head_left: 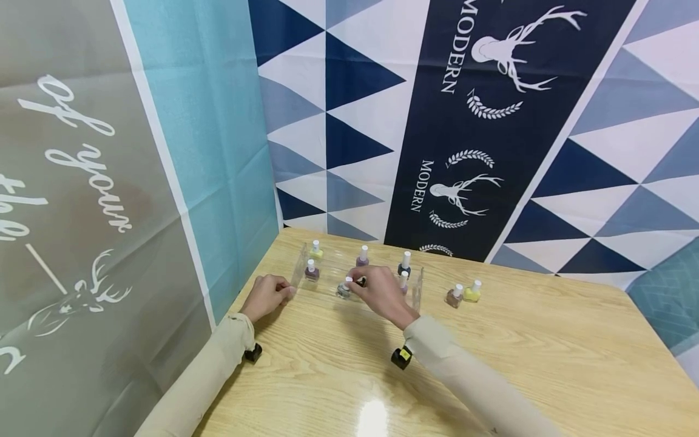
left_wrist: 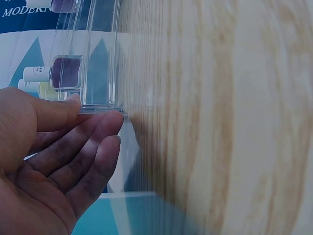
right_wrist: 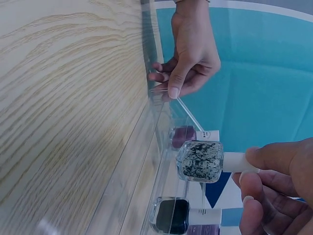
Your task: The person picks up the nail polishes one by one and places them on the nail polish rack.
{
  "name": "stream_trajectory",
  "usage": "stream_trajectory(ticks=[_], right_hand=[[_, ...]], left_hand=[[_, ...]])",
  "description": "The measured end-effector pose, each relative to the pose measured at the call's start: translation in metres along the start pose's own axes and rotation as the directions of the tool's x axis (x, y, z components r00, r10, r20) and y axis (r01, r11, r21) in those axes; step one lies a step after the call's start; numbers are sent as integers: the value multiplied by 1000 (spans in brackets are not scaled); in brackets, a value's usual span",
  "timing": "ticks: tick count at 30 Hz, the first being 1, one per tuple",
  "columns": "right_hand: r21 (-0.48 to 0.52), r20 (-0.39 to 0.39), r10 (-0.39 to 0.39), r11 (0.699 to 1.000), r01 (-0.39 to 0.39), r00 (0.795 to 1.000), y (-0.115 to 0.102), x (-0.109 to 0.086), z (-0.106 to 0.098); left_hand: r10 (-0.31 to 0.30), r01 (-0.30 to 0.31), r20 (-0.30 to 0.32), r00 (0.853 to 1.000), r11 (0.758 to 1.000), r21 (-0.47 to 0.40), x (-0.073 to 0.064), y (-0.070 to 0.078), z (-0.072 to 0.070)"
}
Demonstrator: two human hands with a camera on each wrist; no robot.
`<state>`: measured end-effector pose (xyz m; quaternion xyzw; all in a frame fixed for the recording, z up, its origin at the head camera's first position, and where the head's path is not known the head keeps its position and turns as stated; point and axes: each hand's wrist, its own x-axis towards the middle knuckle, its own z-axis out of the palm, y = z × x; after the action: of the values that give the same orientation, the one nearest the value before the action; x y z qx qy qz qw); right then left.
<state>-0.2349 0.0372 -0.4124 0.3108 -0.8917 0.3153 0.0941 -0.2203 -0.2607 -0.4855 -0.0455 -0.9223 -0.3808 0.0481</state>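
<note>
My right hand (head_left: 382,294) pinches the white cap of a nail polish bottle (right_wrist: 200,161) with black and white speckles. That bottle hangs over the front of a clear stepped rack (head_left: 300,266). At the rack's left end, my left hand (left_wrist: 63,147) grips the edge between thumb and fingers. A purple nail polish bottle (left_wrist: 66,72) sits in the rack near that hand, with a yellow one (head_left: 316,251) behind it. Close to the speckled bottle in the right wrist view, a dark bottle (right_wrist: 171,215) lies in the rack; my right hand mostly hides it in the head view.
The rack also holds a mauve bottle (head_left: 363,257), a navy bottle (head_left: 404,267) and a lilac bottle (head_left: 403,283). On the wooden table (head_left: 519,358) right of it stand a brownish bottle (head_left: 454,297) and a yellow polish (head_left: 472,292). Patterned cloth (head_left: 360,91) hangs behind.
</note>
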Motion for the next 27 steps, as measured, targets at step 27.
stream_trajectory(ticks=[27], right_hand=[[-10,24,-39,999,39,999,-18,21,31]], left_hand=[[-9,9,7,1000,999,-34,-2,0,-1]])
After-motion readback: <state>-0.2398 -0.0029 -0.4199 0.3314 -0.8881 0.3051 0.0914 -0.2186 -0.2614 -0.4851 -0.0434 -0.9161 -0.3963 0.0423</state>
